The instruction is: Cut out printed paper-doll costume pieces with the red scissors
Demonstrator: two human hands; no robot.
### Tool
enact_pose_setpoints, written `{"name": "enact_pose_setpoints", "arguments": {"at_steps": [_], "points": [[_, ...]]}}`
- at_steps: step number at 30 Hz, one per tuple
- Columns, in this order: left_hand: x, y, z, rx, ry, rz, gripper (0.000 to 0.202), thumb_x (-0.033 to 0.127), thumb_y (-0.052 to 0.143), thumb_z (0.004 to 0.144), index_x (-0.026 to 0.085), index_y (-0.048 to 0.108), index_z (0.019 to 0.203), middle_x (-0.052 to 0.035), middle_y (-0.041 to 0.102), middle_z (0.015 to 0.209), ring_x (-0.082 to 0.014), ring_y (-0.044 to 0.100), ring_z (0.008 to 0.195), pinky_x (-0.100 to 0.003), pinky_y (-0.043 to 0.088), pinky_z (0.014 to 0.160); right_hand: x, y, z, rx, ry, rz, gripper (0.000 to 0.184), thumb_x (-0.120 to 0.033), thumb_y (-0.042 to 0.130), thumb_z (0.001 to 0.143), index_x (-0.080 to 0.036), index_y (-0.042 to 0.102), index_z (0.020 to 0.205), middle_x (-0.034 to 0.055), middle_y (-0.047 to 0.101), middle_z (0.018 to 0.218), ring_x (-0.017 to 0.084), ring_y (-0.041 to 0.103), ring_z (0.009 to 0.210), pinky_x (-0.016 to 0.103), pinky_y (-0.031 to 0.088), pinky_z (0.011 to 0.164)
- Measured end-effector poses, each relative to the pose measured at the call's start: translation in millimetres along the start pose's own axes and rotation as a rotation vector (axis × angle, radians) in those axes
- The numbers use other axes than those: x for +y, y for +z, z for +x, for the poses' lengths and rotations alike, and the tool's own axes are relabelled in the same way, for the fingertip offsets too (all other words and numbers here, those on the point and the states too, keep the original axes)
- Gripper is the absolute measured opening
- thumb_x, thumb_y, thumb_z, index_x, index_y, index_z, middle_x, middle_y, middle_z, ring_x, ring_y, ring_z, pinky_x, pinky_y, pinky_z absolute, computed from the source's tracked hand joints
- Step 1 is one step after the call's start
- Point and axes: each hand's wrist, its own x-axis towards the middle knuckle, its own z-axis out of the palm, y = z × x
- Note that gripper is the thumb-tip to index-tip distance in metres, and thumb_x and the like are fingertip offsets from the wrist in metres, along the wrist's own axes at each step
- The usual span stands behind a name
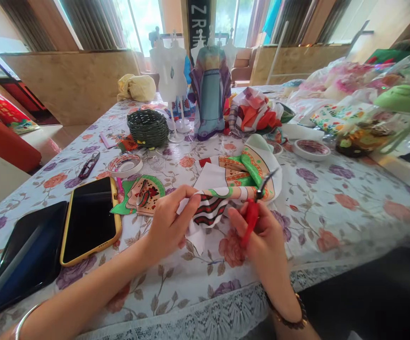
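Observation:
My left hand (171,219) pinches the edge of a piece of printed fabric (210,210) with dark wavy stripes, held just above the tablecloth. Red-handled scissors (250,219) are in my right hand (267,241), fingers wrapped round the handles. Their dark blades stand apart at the right end of the fabric. Behind lies more of the printed cloth (251,165), in green, tan and white. To the left of my left hand is a cut-out fabric piece (143,193) with a green border.
Two phones, one black (28,255) and one yellow-cased (91,219), lie at left beside thread snips (89,165). Tape rolls (125,164), a dark woven basket (148,127), a dressed miniature mannequin (211,94) and heaped cloth (256,113) stand farther back. Plastic-wrapped goods (354,89) fill the right.

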Motion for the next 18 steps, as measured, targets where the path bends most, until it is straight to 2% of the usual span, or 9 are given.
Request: {"name": "enact_pose_setpoints", "arguments": {"at_steps": [3, 6, 9, 12, 15, 18], "points": [[1, 1.8, 0, 0.045, -0.072, -0.074, 0.027, 0.024, 0.047, 0.098, 0.021, 0.048, 0.071, 0.0072, 0.041, 0.053, -0.0071, 0.038, 0.043, -0.019, 0.03, 0.04, 0, 4, -3, -0.071, 0.089, 0.03, 0.034, -0.042, 0.075, 0.081, -0.026, 0.046, 0.073, -0.0114, 0.043, 0.044, 0.009, 0.033, 0.027, 0.023, 0.028, 0.025], [5, 3.5, 1, 0.043, -0.112, -0.152, 0.029, 0.028, 0.045, 0.099, 0.022, 0.044, 0.071, 0.0076, 0.037, 0.053, -0.007, 0.033, 0.04, -0.019, 0.027, 0.036, -2, 4, -1, -0.08, 0.069, 0.015, 0.03, -0.043, 0.071, 0.083, -0.026, 0.048, 0.074, -0.0112, 0.042, 0.043, 0.011, 0.036, 0.028, 0.024, 0.03, 0.027], [9, 3.2, -2, 0.059, -0.105, -0.21, 0.029, 0.027, 0.043, 0.1, 0.023, 0.041, 0.07, 0.0076, 0.035, 0.052, -0.0076, 0.032, 0.04, -0.02, 0.027, 0.035, -4, 0, 6, -0.026, -0.046, -0.055, 0.026, -0.04, 0.074, 0.081, -0.024, 0.054, 0.075, -0.0067, 0.053, 0.055, 0.013, 0.048, 0.043, 0.026, 0.041, 0.04], [13, 1.9, -9, 0.064, -0.057, -0.241, 0.033, 0.023, 0.041, 0.098, 0.022, 0.035, 0.065, 0.007, 0.03, 0.051, -0.008, 0.029, 0.042, -0.021, 0.025, 0.037, -5, -1, 15, -0.002, -0.09, 0.014, 0.021, -0.033, 0.077, 0.078, -0.023, 0.059, 0.08, -0.004, 0.061, 0.071, 0.014, 0.056, 0.062, 0.027, 0.049, 0.057], [15, 1.7, -15, -0.02, 0.022, -0.249, 0.036, 0.018, 0.047, 0.092, 0.02, 0.035, 0.059, 0.007, 0.029, 0.047, -0.0066, 0.027, 0.04, -0.022, 0.021, 0.037, -5, 1, 24, 0.019, -0.073, 0.211, 0.019, -0.025, 0.077, 0.076, -0.022, 0.059, 0.081, -0.004, 0.062, 0.081, 0.013, 0.059, 0.073, 0.026, 0.049, 0.069], [18, 2.0, -15, -0.116, 0.083, -0.236, 0.033, 0.011, 0.052, 0.082, 0.019, 0.038, 0.053, 0.0076, 0.029, 0.044, -0.0049, 0.027, 0.038, -0.023, 0.02, 0.038, -7, 4, 30, 0.052, -0.075, 0.317, 0.022, -0.021, 0.078, 0.072, -0.022, 0.057, 0.079, -0.0042, 0.061, 0.084, 0.013, 0.059, 0.078, 0.028, 0.047, 0.075]]}}
